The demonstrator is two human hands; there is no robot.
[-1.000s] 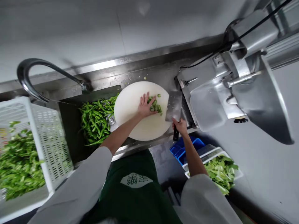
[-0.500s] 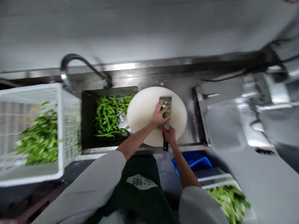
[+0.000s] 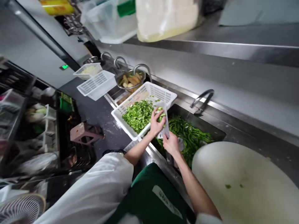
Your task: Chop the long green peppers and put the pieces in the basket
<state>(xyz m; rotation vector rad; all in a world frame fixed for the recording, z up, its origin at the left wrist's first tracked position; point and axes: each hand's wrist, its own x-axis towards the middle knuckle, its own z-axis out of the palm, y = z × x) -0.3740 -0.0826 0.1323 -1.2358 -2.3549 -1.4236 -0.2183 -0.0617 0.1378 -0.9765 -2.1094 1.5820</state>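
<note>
The right hand [image 3: 171, 143] is closed around the handle of the cleaver [image 3: 166, 124], covering most of it; the blade is motion-blurred. The left hand [image 3: 157, 123], fingers spread, presses a cluster of cut green pepper pieces [image 3: 160, 115] to the blade and partly hides them. Both forearms cross the near edge of the sink [image 3: 189, 111]. Blade and left hand are at the right side of the white perforated basket [image 3: 171, 95], which holds a heap of chopped green peppers [image 3: 137, 116]. Whole green peppers [image 3: 189, 137] lie in the sink, partly behind the right hand and forearm. A metal bowl [image 3: 118, 84] beyond the basket holds root-like vegetables too small to identify. The round cutting board [image 3: 243, 168], cut off by the frame, is mostly bare, with two green scraps; bare basket floor shows beside the heap.
</note>
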